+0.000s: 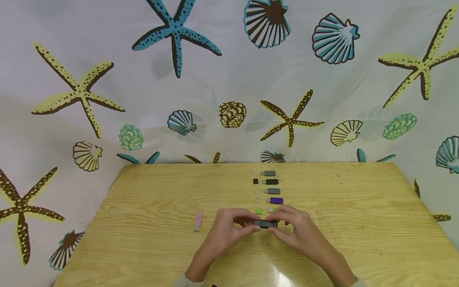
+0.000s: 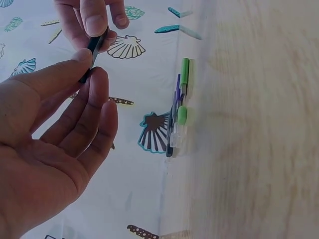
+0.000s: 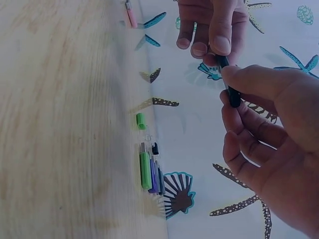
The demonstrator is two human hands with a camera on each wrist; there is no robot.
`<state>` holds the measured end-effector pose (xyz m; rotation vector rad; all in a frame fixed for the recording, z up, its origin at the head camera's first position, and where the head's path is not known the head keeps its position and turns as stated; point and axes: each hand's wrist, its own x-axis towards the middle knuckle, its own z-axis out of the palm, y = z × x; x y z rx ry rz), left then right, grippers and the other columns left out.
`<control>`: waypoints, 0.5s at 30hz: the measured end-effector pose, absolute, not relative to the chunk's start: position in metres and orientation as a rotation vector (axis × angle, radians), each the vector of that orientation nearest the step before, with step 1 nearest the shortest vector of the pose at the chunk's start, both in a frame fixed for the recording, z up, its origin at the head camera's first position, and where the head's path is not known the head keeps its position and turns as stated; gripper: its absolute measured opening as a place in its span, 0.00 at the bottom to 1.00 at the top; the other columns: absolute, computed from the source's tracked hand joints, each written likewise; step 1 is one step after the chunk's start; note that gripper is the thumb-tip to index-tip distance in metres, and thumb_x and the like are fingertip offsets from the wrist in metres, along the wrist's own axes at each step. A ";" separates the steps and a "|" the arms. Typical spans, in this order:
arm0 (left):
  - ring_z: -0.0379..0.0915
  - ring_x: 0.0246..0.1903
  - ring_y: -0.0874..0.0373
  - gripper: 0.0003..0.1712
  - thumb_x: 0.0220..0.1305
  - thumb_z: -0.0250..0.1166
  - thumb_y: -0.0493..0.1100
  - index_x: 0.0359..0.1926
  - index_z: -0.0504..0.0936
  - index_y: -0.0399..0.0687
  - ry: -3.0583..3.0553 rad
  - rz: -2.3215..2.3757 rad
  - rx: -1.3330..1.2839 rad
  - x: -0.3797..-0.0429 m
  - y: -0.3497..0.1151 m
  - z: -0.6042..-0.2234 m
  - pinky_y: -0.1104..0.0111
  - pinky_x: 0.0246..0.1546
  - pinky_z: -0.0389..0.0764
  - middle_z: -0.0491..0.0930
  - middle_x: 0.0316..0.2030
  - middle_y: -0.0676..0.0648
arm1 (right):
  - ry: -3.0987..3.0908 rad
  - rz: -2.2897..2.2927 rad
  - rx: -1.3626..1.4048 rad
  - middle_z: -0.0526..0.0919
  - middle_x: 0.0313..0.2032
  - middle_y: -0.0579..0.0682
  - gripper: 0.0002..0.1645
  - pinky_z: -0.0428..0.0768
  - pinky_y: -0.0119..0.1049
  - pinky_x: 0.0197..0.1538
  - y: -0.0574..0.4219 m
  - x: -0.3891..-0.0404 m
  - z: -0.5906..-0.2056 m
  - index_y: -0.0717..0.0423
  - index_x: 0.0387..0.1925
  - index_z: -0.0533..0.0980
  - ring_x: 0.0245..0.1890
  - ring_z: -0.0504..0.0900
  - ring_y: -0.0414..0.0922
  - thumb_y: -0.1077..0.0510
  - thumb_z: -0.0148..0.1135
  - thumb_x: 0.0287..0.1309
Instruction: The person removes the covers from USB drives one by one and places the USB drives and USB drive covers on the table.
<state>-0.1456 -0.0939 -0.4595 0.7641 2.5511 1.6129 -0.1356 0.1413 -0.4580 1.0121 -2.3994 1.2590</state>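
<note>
Both hands meet over the near part of the table and hold one black USB stick [image 1: 265, 224] lengthwise between them. My left hand [image 1: 225, 229] pinches its left end between thumb and fingers. The other end is pinched by my right hand [image 1: 302, 230]. In the left wrist view the dark stick [image 2: 92, 49] shows between the two thumbs, raised off the table. Fingertips cover both ends, so I cannot tell whether a cap is on. Just beyond the hands lie a green USB stick [image 3: 145, 170], partly hidden in the head view, and its green cap [image 1: 258, 211].
Behind the green one, a column of USB sticks runs back: purple [image 1: 275, 200], grey [image 1: 273, 191], black [image 1: 271, 181] and another grey stick [image 1: 269, 173]. Caps, such as a black cap [image 1: 255, 181], lie left of them. A pink USB stick [image 1: 198, 220] lies apart, left.
</note>
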 end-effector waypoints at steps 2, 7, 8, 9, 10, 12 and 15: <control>0.83 0.31 0.65 0.08 0.61 0.77 0.39 0.42 0.91 0.47 2.543 1.619 0.763 -0.145 -0.094 -0.458 0.64 0.36 0.87 0.88 0.34 0.53 | -2.397 1.265 1.018 0.85 0.40 0.41 0.13 0.82 0.33 0.37 0.142 -0.135 -0.457 0.51 0.43 0.86 0.36 0.82 0.36 0.66 0.76 0.57; 0.84 0.30 0.65 0.08 0.61 0.77 0.39 0.42 0.92 0.47 2.522 1.634 0.761 -0.144 -0.094 -0.456 0.64 0.37 0.87 0.89 0.35 0.54 | -2.403 1.277 1.030 0.85 0.40 0.41 0.13 0.83 0.35 0.36 0.144 -0.134 -0.454 0.51 0.43 0.86 0.36 0.82 0.36 0.67 0.75 0.57; 0.84 0.30 0.64 0.08 0.61 0.77 0.39 0.42 0.92 0.47 2.518 1.636 0.765 -0.144 -0.094 -0.456 0.64 0.37 0.87 0.89 0.35 0.54 | -2.404 1.279 1.032 0.85 0.40 0.41 0.13 0.83 0.36 0.36 0.144 -0.134 -0.453 0.51 0.43 0.86 0.36 0.82 0.36 0.67 0.75 0.57; 0.84 0.31 0.64 0.08 0.61 0.77 0.39 0.42 0.92 0.48 2.515 1.638 0.769 -0.144 -0.094 -0.456 0.64 0.37 0.87 0.89 0.35 0.54 | -2.406 1.279 1.033 0.85 0.40 0.41 0.13 0.84 0.37 0.36 0.144 -0.133 -0.453 0.51 0.42 0.86 0.36 0.83 0.36 0.67 0.75 0.57; 0.84 0.31 0.64 0.08 0.61 0.77 0.39 0.42 0.92 0.48 2.511 1.641 0.773 -0.144 -0.095 -0.455 0.64 0.37 0.87 0.89 0.35 0.54 | -2.407 1.278 1.033 0.85 0.40 0.41 0.12 0.84 0.37 0.36 0.145 -0.133 -0.452 0.51 0.42 0.86 0.36 0.83 0.36 0.67 0.75 0.57; 0.84 0.31 0.64 0.08 0.61 0.77 0.39 0.42 0.92 0.48 2.507 1.642 0.778 -0.144 -0.095 -0.455 0.65 0.36 0.87 0.89 0.35 0.54 | -2.406 1.274 1.037 0.85 0.41 0.42 0.12 0.85 0.38 0.36 0.145 -0.133 -0.452 0.52 0.42 0.86 0.37 0.84 0.37 0.67 0.75 0.57; 0.84 0.31 0.64 0.08 0.60 0.77 0.39 0.42 0.92 0.48 2.499 1.644 0.774 -0.143 -0.096 -0.454 0.65 0.36 0.87 0.89 0.35 0.54 | -2.407 1.261 1.039 0.85 0.42 0.42 0.11 0.85 0.38 0.37 0.146 -0.132 -0.451 0.52 0.41 0.86 0.38 0.84 0.37 0.67 0.75 0.57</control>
